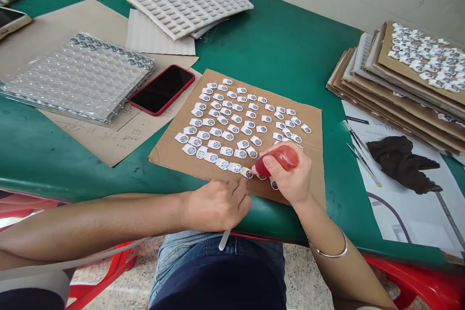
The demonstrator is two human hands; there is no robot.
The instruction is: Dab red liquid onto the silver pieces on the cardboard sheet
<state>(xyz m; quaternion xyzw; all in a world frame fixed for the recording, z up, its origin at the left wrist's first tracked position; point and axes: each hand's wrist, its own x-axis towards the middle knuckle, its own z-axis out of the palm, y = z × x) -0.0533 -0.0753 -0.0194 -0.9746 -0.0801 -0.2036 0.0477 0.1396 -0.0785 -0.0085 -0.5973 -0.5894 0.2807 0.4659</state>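
In my right hand [300, 177] is a squeeze bottle [279, 160] of red liquid, tilted with its nozzle down at one of the small round pieces [248, 173] in the front row. My left hand [220, 203] is closed around a thin tool with a white handle [224, 240]; its fingertips are beside that same piece, and the tool's working end is hard to make out. Many such round pieces on white tabs lie in rough rows on a brown cardboard sheet [308, 155]. My right hand and the bottle cover some of them.
A red-cased phone [162, 89] and a clear plastic tray [80, 75] lie to the left. White foam trays [189, 2] sit behind. At right stand stacked cardboard sheets [392, 89], with tweezers [361, 152] and a dark cloth [403, 162] in front, on the green table [279, 43].
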